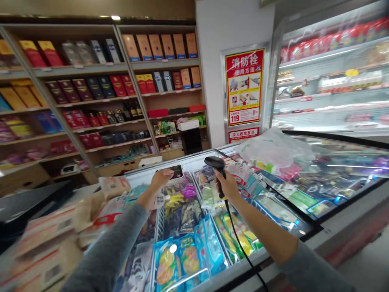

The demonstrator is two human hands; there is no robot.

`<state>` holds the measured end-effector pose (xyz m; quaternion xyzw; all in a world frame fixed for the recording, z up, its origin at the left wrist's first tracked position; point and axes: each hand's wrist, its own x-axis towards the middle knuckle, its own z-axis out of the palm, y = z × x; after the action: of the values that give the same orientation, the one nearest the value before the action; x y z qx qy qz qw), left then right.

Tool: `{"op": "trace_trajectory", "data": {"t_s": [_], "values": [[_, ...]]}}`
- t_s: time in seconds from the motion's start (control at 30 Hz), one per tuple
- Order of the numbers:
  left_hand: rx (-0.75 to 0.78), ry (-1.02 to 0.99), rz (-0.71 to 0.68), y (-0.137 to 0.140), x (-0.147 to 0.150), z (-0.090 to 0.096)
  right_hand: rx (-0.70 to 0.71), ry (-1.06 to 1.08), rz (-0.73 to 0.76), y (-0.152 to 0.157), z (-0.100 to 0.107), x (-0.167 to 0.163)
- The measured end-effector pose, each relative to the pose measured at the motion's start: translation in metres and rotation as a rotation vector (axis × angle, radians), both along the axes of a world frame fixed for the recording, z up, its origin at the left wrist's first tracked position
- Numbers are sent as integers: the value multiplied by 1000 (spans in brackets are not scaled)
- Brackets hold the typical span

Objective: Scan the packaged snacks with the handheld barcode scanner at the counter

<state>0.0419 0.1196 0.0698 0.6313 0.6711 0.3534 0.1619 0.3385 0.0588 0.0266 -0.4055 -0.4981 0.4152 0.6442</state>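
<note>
My left hand (164,177) is closed on a smartphone (177,171) with a dark, lit screen, held over the far part of a chest freezer. In my right hand (227,185) is a black barcode scanner (216,163), gripped by its handle, its head tilted toward the left. A black cable (233,229) runs from the scanner down past the freezer's front edge. Below both hands lie frozen food bags in wire baskets, among them blue bags (185,259) and yellow-green bags (235,233). Flat packets (243,176) lie just right of the scanner.
Paper parcels (51,231) are piled at the left. A clear plastic bag (273,150) rests on the freezer's glass lid (322,190) at the right. Shelves of boxed goods (100,87) line the back wall, with a red fire-hydrant sign (244,87) and a lit upright cooler (331,81) further right.
</note>
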Motion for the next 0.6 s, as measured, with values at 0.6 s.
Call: {"op": "trace_trajectory", "data": {"t_s": [0.6], "values": [[-234, 139, 571, -33, -136, -31, -185, 24, 309, -22, -48, -205]]}}
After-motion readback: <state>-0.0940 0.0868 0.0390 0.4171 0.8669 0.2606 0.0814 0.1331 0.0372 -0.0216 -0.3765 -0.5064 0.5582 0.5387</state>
